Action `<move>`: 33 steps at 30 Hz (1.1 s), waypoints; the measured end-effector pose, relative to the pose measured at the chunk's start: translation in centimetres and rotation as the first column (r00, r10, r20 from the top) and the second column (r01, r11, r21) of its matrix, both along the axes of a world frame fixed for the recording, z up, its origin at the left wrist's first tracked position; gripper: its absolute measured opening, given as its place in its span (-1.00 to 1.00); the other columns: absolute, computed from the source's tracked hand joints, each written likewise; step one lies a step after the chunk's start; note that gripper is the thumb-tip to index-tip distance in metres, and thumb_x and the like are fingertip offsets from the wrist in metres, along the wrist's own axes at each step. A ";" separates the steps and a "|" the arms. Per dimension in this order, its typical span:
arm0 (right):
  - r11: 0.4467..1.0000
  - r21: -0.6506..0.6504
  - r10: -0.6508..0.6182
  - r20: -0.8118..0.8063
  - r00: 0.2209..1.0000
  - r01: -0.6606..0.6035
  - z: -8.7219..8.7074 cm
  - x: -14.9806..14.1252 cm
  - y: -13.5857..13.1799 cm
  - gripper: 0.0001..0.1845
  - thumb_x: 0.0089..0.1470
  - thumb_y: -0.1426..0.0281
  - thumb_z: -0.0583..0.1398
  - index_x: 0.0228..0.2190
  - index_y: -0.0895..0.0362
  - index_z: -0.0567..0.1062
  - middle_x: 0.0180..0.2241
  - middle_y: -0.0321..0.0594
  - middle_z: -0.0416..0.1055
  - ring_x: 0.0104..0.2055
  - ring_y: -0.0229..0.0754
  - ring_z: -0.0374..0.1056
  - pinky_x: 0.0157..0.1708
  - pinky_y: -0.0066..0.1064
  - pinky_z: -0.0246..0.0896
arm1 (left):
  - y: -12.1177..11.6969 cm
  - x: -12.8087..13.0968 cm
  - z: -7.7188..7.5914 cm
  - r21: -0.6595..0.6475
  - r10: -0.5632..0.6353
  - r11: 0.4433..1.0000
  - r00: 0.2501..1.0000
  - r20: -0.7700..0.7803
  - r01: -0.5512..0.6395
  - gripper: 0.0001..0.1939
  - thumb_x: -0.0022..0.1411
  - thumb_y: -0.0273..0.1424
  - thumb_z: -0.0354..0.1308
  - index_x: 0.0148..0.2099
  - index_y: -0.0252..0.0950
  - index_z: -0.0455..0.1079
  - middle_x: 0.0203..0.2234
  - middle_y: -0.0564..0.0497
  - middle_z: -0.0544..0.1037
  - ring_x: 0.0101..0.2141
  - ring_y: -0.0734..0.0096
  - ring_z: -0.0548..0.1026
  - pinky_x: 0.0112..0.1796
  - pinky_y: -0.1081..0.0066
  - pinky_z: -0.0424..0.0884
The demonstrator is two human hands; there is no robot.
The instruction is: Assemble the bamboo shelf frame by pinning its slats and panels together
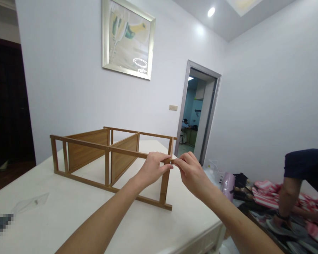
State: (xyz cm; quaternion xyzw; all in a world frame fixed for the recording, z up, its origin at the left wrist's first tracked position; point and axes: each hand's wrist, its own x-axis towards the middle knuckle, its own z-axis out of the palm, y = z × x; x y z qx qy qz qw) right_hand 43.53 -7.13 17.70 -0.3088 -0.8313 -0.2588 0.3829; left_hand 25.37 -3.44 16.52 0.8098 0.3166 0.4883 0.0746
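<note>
A brown wooden shelf rack (107,167) lies on its side on the white table (116,229), with two slatless panels standing upright inside its frame. My left hand (156,167) is closed around the near right corner of the upper rail, thumb below and fingers on top. Just right of that corner, my right hand (189,169) pinches a thin silver metal piece (172,163) against the rail end. The piece is too small for its exact kind to be made out, and the fingers partly hide it.
A clear plastic bag (31,203) with something small inside lies at the table's left. Another person (291,187) bends over piled items and a pink striped cloth (267,190) at right. A purple roll (228,185) stands beyond the table, near a doorway (198,109).
</note>
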 end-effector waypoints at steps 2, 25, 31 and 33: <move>0.999 -0.029 -0.015 0.013 1.000 0.016 0.4 -0.1 -0.1 -0.71 0.19 0.64 -0.01 -0.35 0.15 0.44 -0.41 -0.17 0.24 -0.33 -0.16 0.11 -0.38 -0.34 0.11 | -0.2 0.0 0.1 -0.007 -0.004 1.000 1.000 0.000 0.004 -0.78 0.13 -0.36 0.27 -0.13 -0.17 0.56 -0.23 0.03 0.65 -0.20 0.28 0.56 -0.03 0.27 0.37; 0.997 0.035 -0.067 0.107 0.992 0.063 0.4 -0.7 -0.4 -0.66 0.08 0.74 -0.04 -0.34 0.18 0.43 -0.43 -0.16 0.22 -0.36 -0.14 0.02 -0.38 -0.31 0.07 | -0.8 -0.3 0.8 -0.043 -0.058 0.997 0.998 -0.016 0.057 -0.86 0.18 -0.36 0.20 -0.23 -0.22 0.56 -0.30 0.01 0.65 -0.26 0.30 0.54 -0.10 0.34 0.37; 0.995 0.020 -0.098 0.236 0.967 0.096 1.9 -0.9 -0.8 -0.61 -0.01 0.78 -0.03 -0.33 0.19 0.45 -0.43 -0.15 0.19 -0.33 -0.12 0.02 -0.36 -0.30 0.07 | -0.9 -0.3 0.9 -0.053 -0.078 0.996 0.997 -0.006 0.077 -0.86 0.17 -0.37 0.20 -0.22 -0.21 0.56 -0.34 0.02 0.65 -0.28 0.32 0.54 -0.13 0.36 0.37; 0.996 0.017 -0.094 0.252 0.963 0.093 2.4 -1.0 -1.0 -0.60 -0.04 0.80 -0.03 -0.34 0.19 0.46 -0.43 -0.16 0.19 -0.33 -0.13 0.02 -0.36 -0.30 0.06 | -0.9 -0.3 1.0 -0.057 -0.090 0.994 0.996 -0.003 0.090 -0.87 0.18 -0.37 0.19 -0.23 -0.21 0.56 -0.35 0.03 0.64 -0.30 0.33 0.53 -0.15 0.38 0.37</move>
